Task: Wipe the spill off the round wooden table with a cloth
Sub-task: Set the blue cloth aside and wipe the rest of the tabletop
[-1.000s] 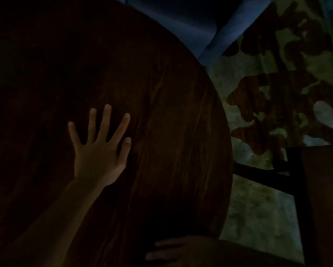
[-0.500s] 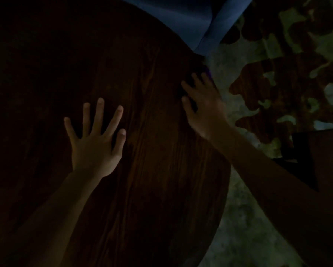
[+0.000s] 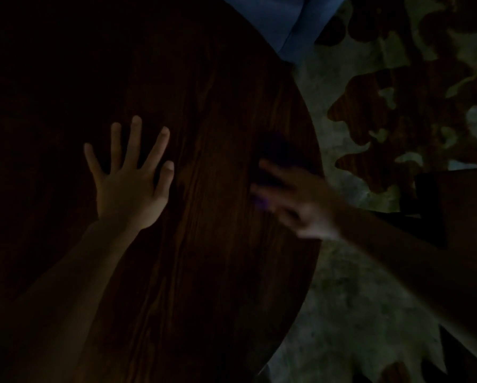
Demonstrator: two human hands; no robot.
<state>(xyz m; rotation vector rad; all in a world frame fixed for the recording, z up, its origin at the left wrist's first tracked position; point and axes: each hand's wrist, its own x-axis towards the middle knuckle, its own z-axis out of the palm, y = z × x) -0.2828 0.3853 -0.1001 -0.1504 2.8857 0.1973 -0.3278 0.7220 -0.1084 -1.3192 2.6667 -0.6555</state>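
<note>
Since the earlier frame, the right hand [image 3: 295,200] has been drawn back from the table's upper right rim toward the middle right of the frame, where it is now smeared by motion blur. One round wooden table [image 3: 209,244] is seen, filling the left and centre of the frame, its grain running from the bottom toward the top. A mottled floor [image 3: 350,313] is seen at the right, and a blue fabric [image 3: 295,20] at the top centre. Two hands are counted. The left hand [image 3: 129,186] is laid flat on the tabletop at centre left, fingers spread wide and pointing up the frame. The right hand's fingers are pointed toward the upper left; whether they are spread or curled cannot be told. A dark purple patch [image 3: 262,201], possibly the cloth, is glimpsed at its fingertips, over the table's right part; its long axis cannot be told.
</note>
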